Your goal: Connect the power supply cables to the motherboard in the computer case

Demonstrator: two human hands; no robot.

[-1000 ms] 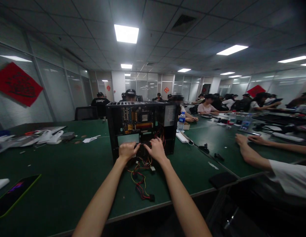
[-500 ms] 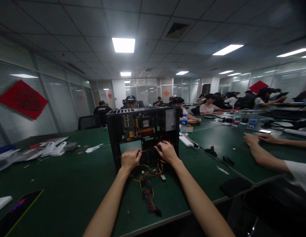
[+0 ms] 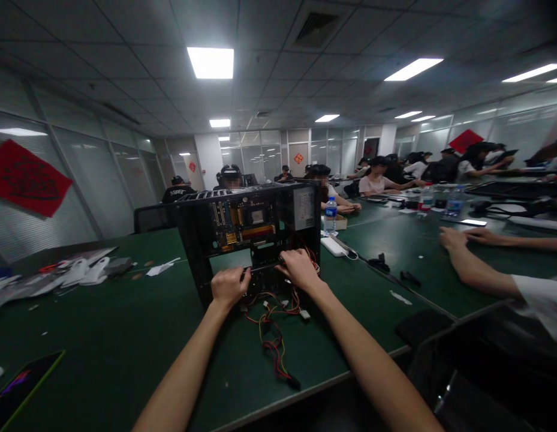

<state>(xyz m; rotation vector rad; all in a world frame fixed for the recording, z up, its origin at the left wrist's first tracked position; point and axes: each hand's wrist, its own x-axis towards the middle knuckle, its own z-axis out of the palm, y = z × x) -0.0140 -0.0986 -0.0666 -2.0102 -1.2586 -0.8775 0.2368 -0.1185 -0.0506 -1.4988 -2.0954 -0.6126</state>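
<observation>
A black computer case point(image 3: 193, 255) stands on the green table before me, its open side facing me. Inside it are a motherboard point(image 3: 222, 222) and, at upper right, a power supply point(image 3: 304, 208) with a label. My left hand point(image 3: 230, 285) is closed around the case's lower frame, left of the middle. Gripping the same frame farther right, my right hand point(image 3: 300, 268) has its fingers bent over the edge; the fingertips are partly hidden. Loose coloured power cables point(image 3: 276, 348) with white and black connectors spill from the case onto the table between my forearms.
Left on the table point(image 3: 138, 336) lie a heap of papers and plastic point(image 3: 87, 271) and a phone point(image 3: 26, 384). Right of the case are a water bottle point(image 3: 331, 216), a white power bank point(image 3: 334, 246) and black clips point(image 3: 379, 262). Another person's hands point(image 3: 455, 239) rest at far right.
The whole view has shifted, so the case and hands appear slightly farther left. Both hands keep their hold on the frame, and the cables still lie in front.
</observation>
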